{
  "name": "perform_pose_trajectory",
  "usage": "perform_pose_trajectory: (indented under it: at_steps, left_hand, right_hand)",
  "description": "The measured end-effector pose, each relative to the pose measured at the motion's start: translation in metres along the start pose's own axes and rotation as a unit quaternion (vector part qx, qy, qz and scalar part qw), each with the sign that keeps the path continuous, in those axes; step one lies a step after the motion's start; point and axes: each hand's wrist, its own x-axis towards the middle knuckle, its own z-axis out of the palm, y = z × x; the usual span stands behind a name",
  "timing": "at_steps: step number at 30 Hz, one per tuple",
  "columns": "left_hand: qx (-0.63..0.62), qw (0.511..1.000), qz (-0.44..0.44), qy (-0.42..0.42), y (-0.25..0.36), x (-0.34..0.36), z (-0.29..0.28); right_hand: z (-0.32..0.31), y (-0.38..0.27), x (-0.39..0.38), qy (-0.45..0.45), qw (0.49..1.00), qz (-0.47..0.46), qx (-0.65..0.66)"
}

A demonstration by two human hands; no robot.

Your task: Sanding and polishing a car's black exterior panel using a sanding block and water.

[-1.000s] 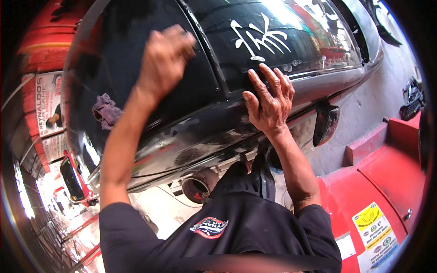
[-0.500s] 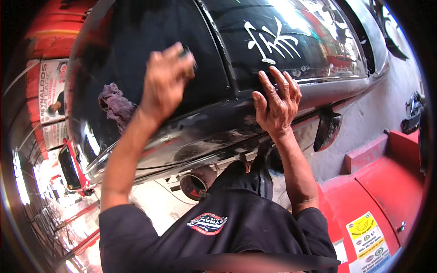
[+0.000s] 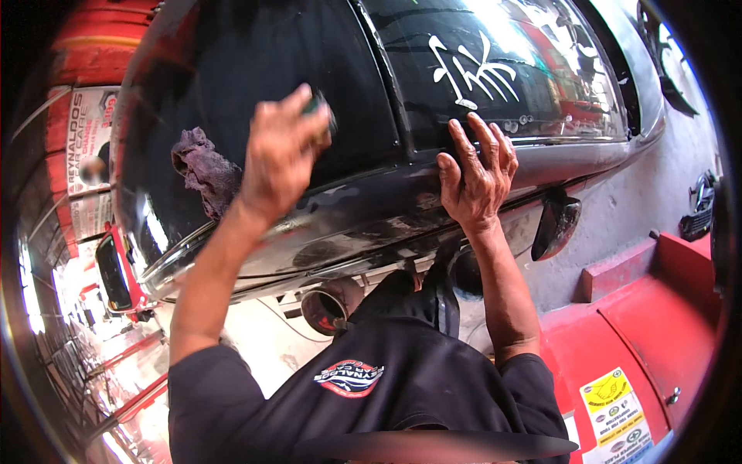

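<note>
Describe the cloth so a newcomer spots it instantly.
Start at the black car across the upper picture. On its left part, just left of the person's left hand, lies the cloth. Its crumpled, greyish-purple fabric stands out against the car's smooth dark surface.

Fisheye head cam, L of pr, looks down over shirt point(image 3: 417, 379), near L hand point(image 3: 280, 155) & R hand point(image 3: 479, 174).

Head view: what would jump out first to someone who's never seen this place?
Probably the bold white decal on the dark, glossy window, just above the spread right hand. Next comes the blurred left hand over the black panel, seemingly gripping a small dark object too smeared to identify. The crumpled purplish cloth on that panel, left of that hand, also stands out.
</note>
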Motion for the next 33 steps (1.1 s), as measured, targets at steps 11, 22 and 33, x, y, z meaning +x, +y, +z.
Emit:
perform_pose_trajectory:
  at_steps: [11, 22, 33]
  left_hand:
    - [0.071, 0.995, -0.044, 0.061, -0.155, 0.111, 0.028]
    - [0.048, 0.996, 0.077, 0.014, -0.136, 0.131, 0.042]
    - [-0.033, 0.996, 0.088, 0.009, -0.112, 0.142, 0.073]
  right_hand:
    - [-0.006, -0.014, 0.006, 0.001, 0.999, -0.026, 0.02]
    - [-0.004, -0.003, 0.001, -0.004, 1.0, -0.009, 0.02]
    - [-0.006, 0.001, 0.0, -0.007, 1.0, 0.01, 0.004]
